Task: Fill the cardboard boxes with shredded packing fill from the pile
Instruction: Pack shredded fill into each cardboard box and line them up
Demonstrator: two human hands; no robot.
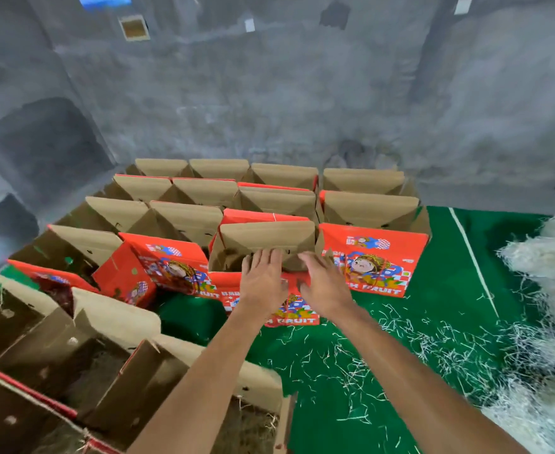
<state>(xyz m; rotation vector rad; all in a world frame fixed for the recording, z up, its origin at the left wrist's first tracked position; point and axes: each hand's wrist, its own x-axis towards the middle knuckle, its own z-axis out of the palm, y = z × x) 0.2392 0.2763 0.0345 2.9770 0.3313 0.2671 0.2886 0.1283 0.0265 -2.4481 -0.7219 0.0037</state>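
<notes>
Reaching over a red fruit box, the left hand and right hand spread flat fingers, holding nothing, near the shredded fill pile.

boxes left, fill pile right

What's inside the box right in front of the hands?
The open box shows only brown cardboard walls and a dark, shadowed bottom; no white fill is visible. Both hands cover its near edge, hiding anything there.
</notes>
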